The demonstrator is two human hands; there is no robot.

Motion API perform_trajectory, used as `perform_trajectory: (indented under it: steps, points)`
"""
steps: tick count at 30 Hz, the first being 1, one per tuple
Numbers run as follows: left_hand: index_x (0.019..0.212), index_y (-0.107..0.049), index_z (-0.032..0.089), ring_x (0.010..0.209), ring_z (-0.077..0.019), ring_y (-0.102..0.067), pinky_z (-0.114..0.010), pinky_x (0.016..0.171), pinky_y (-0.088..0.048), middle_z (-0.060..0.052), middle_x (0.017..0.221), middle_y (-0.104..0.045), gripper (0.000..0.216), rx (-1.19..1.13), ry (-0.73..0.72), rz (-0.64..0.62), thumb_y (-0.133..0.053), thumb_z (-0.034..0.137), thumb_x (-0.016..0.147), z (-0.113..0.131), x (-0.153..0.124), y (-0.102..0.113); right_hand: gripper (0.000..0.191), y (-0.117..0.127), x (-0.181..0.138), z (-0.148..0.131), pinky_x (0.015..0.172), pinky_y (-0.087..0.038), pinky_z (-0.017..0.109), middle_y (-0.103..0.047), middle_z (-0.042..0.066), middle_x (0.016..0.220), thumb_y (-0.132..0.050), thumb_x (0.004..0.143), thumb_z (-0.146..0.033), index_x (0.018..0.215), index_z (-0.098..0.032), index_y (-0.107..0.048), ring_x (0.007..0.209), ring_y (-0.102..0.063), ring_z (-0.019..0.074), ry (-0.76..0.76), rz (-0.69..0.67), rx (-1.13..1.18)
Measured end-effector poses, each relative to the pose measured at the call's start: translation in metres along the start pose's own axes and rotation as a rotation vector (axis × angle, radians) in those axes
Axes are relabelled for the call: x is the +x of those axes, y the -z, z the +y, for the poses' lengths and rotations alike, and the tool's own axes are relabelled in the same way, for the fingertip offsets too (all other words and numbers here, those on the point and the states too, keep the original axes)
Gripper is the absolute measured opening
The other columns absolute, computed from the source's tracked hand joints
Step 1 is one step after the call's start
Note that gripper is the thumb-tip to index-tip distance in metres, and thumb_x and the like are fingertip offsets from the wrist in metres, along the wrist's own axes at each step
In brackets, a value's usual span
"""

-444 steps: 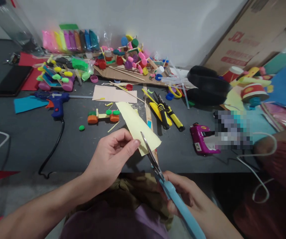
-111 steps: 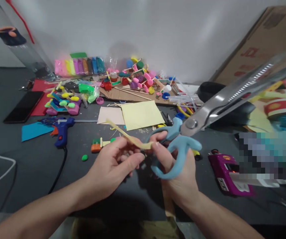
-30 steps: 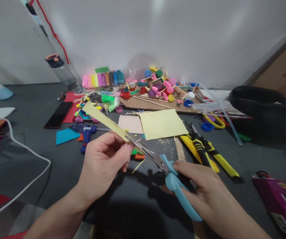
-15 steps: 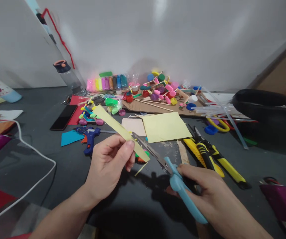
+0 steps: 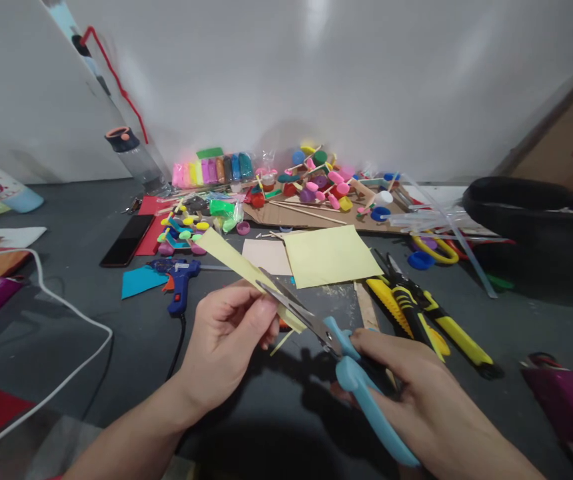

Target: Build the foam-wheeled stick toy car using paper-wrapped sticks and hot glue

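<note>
My left hand (image 5: 236, 333) pinches a pale yellow paper strip (image 5: 229, 255) between thumb and fingers, the strip slanting from upper left to lower right. Wrapped round the light blue handles of a pair of scissors (image 5: 334, 340) is my right hand (image 5: 411, 377). The scissor blades are parted and lie across the strip, close to my left thumb. A thin yellow offcut (image 5: 281, 343) shows below the strip's lower end. Behind my hands, a larger yellow sheet (image 5: 333, 256) lies on the dark table, beside a small pale pink sheet (image 5: 267, 256).
A blue glue gun (image 5: 180, 283) and a phone (image 5: 127, 240) lie left. Yellow-black pliers (image 5: 454, 333) and a yellow cutter (image 5: 389, 305) lie right, near a black container (image 5: 531, 233). Colourful caps and sticks cover cardboard (image 5: 291, 215) at the back. A white cable (image 5: 74, 324) crosses the left side.
The scissor blades have opened wider and now lie over the strip. My left hand has shifted slightly right and down with the strip.
</note>
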State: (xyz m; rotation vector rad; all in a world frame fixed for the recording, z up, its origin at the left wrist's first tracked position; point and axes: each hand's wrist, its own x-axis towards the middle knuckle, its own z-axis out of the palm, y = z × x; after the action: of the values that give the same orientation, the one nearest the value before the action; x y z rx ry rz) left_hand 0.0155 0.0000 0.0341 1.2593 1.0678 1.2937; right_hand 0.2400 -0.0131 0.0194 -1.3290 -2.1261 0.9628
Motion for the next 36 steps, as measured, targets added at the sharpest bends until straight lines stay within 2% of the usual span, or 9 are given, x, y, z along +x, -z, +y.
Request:
perform_trajectory:
  steps: [9, 16, 20, 23, 29, 36]
  points:
    - [0.067, -0.065, 0.018, 0.054, -0.0096, -0.056, -0.019, 0.054, -0.048, 0.001, 0.060, -0.062, 0.030, 0.001, 0.041, -0.015, -0.061, 0.021, 0.096, -0.001, -0.002, 0.001, 0.030, 0.000, 0.002, 0.002, 0.053, -0.045, 0.024, -0.069, -0.002, 0.064, -0.062, 0.096, -0.041, 0.072, -0.023, -0.066, 0.057, -0.063, 0.0143, 0.041, 0.011, 0.001]
    - [0.074, -0.068, 0.019, 0.057, -0.0077, -0.057, -0.016, 0.057, -0.050, 0.003, 0.064, -0.064, 0.025, -0.001, 0.011, -0.006, -0.063, 0.024, 0.098, -0.003, 0.000, 0.003, 0.033, 0.002, 0.002, 0.003, 0.050, -0.044, 0.023, -0.067, -0.002, 0.061, -0.059, 0.097, -0.039, 0.068, -0.022, -0.065, 0.054, -0.062, 0.0129, 0.071, 0.040, -0.041]
    - [0.080, -0.067, 0.020, 0.055, -0.0069, -0.056, -0.015, 0.054, -0.049, 0.004, 0.064, -0.064, 0.025, -0.064, -0.052, 0.031, -0.062, 0.034, 0.100, -0.007, 0.002, 0.004, 0.023, 0.001, 0.001, 0.006, 0.052, -0.044, 0.021, -0.069, -0.004, 0.063, -0.064, 0.093, -0.033, 0.072, -0.024, -0.069, 0.056, -0.064, 0.0117, 0.079, 0.058, -0.017]
    - [0.078, -0.064, 0.020, 0.053, -0.0066, -0.055, -0.015, 0.051, -0.049, 0.005, 0.061, -0.062, 0.025, -0.091, -0.079, 0.059, -0.065, 0.035, 0.099, -0.009, 0.003, 0.004, 0.018, -0.001, 0.001, 0.008, 0.053, -0.045, 0.020, -0.070, -0.005, 0.065, -0.066, 0.091, -0.029, 0.074, -0.025, -0.070, 0.058, -0.066, 0.0117, 0.067, 0.058, -0.006]
    - [0.079, -0.067, 0.021, 0.051, -0.0063, -0.056, -0.015, 0.050, -0.049, 0.006, 0.060, -0.063, 0.021, -0.109, -0.089, 0.061, -0.066, 0.031, 0.098, -0.010, 0.002, 0.003, 0.027, -0.004, 0.000, 0.010, 0.052, -0.044, 0.023, -0.068, -0.003, 0.063, -0.065, 0.093, -0.040, 0.072, -0.023, -0.067, 0.056, -0.063, 0.0136, 0.055, 0.068, -0.053]
    - [0.080, -0.068, 0.021, 0.052, -0.0059, -0.055, -0.014, 0.051, -0.048, 0.005, 0.061, -0.063, 0.021, -0.103, -0.091, 0.048, -0.066, 0.031, 0.098, -0.012, 0.001, 0.004, 0.030, -0.004, 0.000, 0.009, 0.053, -0.045, 0.024, -0.068, -0.001, 0.064, -0.061, 0.095, -0.039, 0.072, -0.022, -0.067, 0.058, -0.064, 0.0150, 0.061, 0.068, -0.081]
